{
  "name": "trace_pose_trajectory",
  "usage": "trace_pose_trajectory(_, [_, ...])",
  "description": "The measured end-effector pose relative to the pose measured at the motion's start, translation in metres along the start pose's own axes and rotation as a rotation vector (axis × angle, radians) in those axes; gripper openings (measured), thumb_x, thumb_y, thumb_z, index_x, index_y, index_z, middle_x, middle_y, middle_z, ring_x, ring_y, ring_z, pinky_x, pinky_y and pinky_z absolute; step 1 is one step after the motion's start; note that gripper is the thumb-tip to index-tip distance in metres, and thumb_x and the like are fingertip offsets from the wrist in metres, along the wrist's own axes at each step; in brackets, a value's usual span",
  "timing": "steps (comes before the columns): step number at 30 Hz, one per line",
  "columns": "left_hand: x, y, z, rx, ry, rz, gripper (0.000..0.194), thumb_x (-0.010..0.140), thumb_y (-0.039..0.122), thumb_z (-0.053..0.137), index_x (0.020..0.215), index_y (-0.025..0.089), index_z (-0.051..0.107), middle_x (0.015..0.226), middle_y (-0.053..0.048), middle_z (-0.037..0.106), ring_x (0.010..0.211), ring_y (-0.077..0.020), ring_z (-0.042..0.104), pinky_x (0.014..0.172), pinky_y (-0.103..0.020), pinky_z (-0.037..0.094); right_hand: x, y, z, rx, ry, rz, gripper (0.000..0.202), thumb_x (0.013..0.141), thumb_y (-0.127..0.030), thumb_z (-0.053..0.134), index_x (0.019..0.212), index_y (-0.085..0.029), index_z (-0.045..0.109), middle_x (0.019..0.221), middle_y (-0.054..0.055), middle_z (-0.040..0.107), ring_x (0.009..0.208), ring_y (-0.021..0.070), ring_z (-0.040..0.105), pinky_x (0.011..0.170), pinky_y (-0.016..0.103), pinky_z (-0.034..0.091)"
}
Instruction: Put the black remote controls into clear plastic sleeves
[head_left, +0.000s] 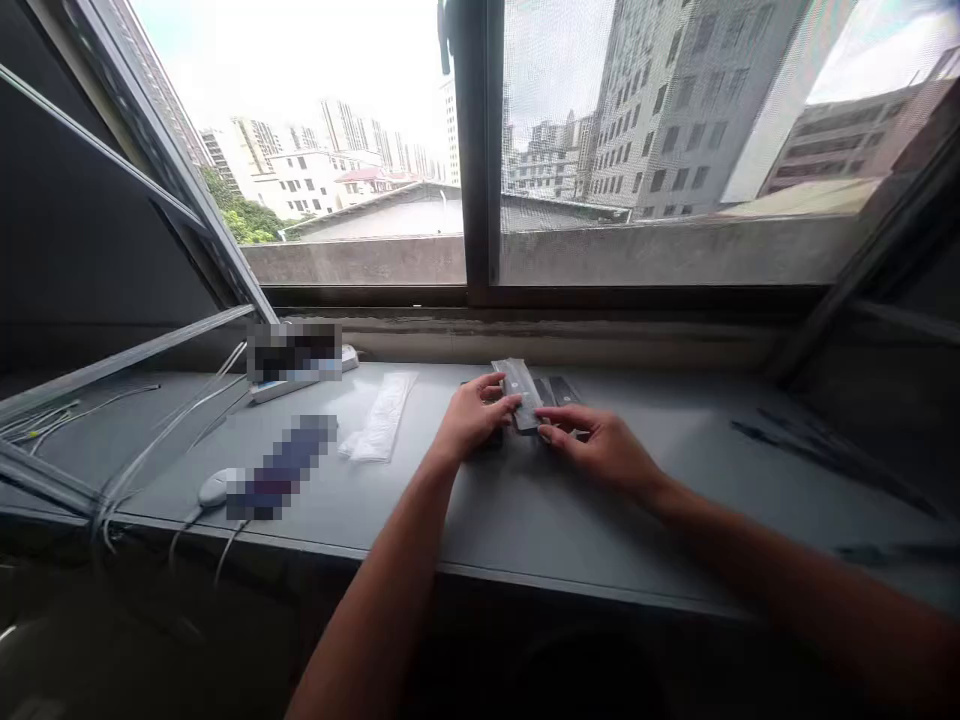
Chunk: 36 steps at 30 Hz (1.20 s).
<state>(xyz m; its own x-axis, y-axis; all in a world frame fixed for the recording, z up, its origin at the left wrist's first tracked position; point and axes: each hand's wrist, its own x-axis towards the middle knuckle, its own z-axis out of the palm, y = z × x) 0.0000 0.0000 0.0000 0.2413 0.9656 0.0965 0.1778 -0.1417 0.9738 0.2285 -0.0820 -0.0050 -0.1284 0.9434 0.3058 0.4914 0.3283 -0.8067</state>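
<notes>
Both hands are on a small clear plastic bag (519, 388) with a flat dark item inside, held tilted above the grey table. My left hand (474, 412) pinches the bag's left edge between thumb and fingers. At its lower right corner, my right hand (592, 440) grips the bag with thumb and forefinger. Just behind the right hand lie dark flat pieces in clear bags (559, 390). Part of another dark object (491, 438) shows under my left hand; its kind is hidden.
A stack of clear plastic bags (381, 415) lies to the left. Beyond it are a power strip (304, 380), a blurred-out dark blue object (289, 465), a white round device (217, 488) and white cables (180, 420). Dark thin items (817, 450) lie at right. A window stands behind the table (525, 530).
</notes>
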Motion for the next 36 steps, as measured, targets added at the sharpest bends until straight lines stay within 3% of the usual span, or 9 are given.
trace_pose_trajectory(5, [-0.004,0.0,0.001,0.237,0.066,0.056,0.045,0.088,0.029,0.088,0.13,0.017,0.076,0.113,-0.013,0.083,0.096,-0.0265,0.081,0.085,-0.036,0.066,0.002,0.0,0.002,-0.043,-0.011,-0.023,0.025,0.099,-0.043,0.074,0.112,-0.03,0.09,0.118,0.005,0.083,0.104,0.0268,0.076,0.079,0.035,0.056])
trace_pose_trajectory(10, [-0.004,0.0,0.005,0.324,0.155,0.309,0.026,0.086,0.016,0.085,0.111,0.019,0.078,0.126,-0.012,0.077,0.098,-0.0232,0.08,0.09,-0.035,0.065,0.001,0.0,0.002,-0.028,-0.002,-0.022,0.023,0.099,-0.044,0.074,0.108,-0.03,0.09,0.117,0.005,0.084,0.109,0.029,0.077,0.09,0.038,0.058])
trace_pose_trajectory(12, [-0.004,0.0,0.005,0.367,0.189,0.391,0.017,0.09,0.017,0.081,0.106,0.019,0.078,0.122,-0.01,0.077,0.093,-0.021,0.08,0.091,-0.036,0.064,0.001,-0.001,0.001,-0.03,0.001,-0.031,0.024,0.099,-0.044,0.074,0.108,-0.029,0.09,0.114,0.005,0.084,0.106,0.0287,0.077,0.091,0.039,0.058])
trace_pose_trajectory(16, [-0.005,0.002,0.004,0.48,0.28,0.437,0.009,0.099,0.02,0.07,0.102,0.022,0.078,0.112,-0.008,0.077,0.094,-0.0217,0.076,0.092,-0.037,0.061,0.002,-0.001,-0.001,-0.039,0.019,-0.05,0.024,0.099,-0.046,0.074,0.104,-0.028,0.09,0.106,0.006,0.081,0.093,0.0256,0.074,0.084,0.038,0.057])
trace_pose_trajectory(23, [-0.003,-0.004,-0.009,0.829,0.392,0.358,0.018,0.104,0.025,0.061,0.106,0.024,0.079,0.118,-0.012,0.076,0.121,-0.0326,0.066,0.109,-0.046,0.053,0.003,0.002,-0.001,-0.03,0.002,-0.079,0.026,0.101,-0.047,0.073,0.1,-0.026,0.088,0.1,0.006,0.079,0.088,0.0241,0.071,0.081,0.037,0.055])
trace_pose_trajectory(28, [0.002,-0.01,-0.024,0.976,0.478,0.191,0.037,0.11,0.039,0.05,0.114,0.021,0.082,0.135,-0.017,0.073,0.137,-0.0368,0.059,0.118,-0.053,0.046,0.002,0.0,-0.001,-0.021,0.003,-0.084,0.028,0.101,-0.048,0.072,0.098,-0.025,0.087,0.099,0.007,0.078,0.086,0.0238,0.07,0.078,0.038,0.055])
trace_pose_trajectory(32, [0.007,-0.019,-0.039,1.123,0.554,-0.035,0.046,0.109,0.043,0.049,0.132,0.017,0.079,0.172,-0.02,0.047,0.162,-0.0432,0.035,0.129,-0.062,0.031,0.001,0.0,-0.001,-0.019,-0.005,-0.079,0.027,0.102,-0.048,0.072,0.099,-0.026,0.087,0.102,0.007,0.078,0.088,0.0242,0.071,0.079,0.038,0.056])
trace_pose_trajectory(36, [0.014,-0.029,-0.056,1.185,0.592,-0.205,0.058,0.108,0.047,0.044,0.148,0.013,0.069,0.179,-0.025,0.033,0.167,-0.0464,0.024,0.131,-0.065,0.024,0.001,0.002,-0.001,-0.005,-0.017,-0.075,0.025,0.102,-0.047,0.073,0.1,-0.026,0.086,0.103,0.007,0.078,0.09,0.024,0.072,0.078,0.037,0.057])
